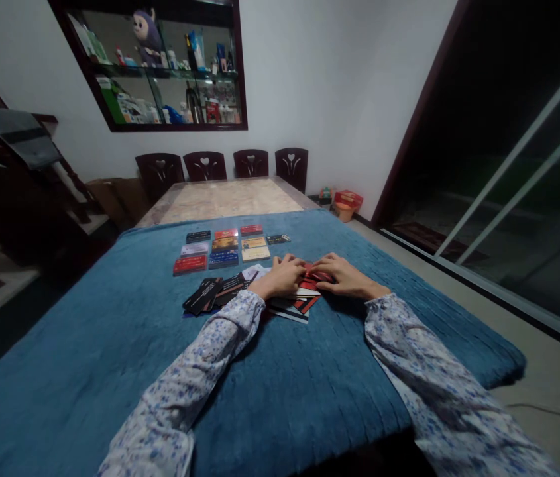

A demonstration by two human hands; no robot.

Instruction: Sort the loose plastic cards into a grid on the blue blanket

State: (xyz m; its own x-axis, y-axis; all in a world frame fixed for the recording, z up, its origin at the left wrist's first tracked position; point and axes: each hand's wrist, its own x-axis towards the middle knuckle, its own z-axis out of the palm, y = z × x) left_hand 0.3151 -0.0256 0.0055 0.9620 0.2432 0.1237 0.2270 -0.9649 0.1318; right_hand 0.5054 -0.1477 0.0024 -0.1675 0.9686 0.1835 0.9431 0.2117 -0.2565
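Several red cards [308, 283] lie at the right end of a loose heap, between my two hands. My left hand [283, 275] has its fingers bent and closed on the left side of these cards. From the other side, my right hand [343, 275] grips their right edge with curled fingers. Beneath and beside the hands spread white and orange-black cards. Black cards [203, 295] fan out at the heap's left end. Beyond it, small card stacks stand in rows, with a red stack [190, 264] nearest on the left and a black card [278, 238] at the right.
A blue cloth [125, 344] covers the near part of the long table, whose bare marble-like top [230, 197] shows at the far end. Several dark chairs [204, 165] stand behind it. On the floor at the right is a red box [348, 199].
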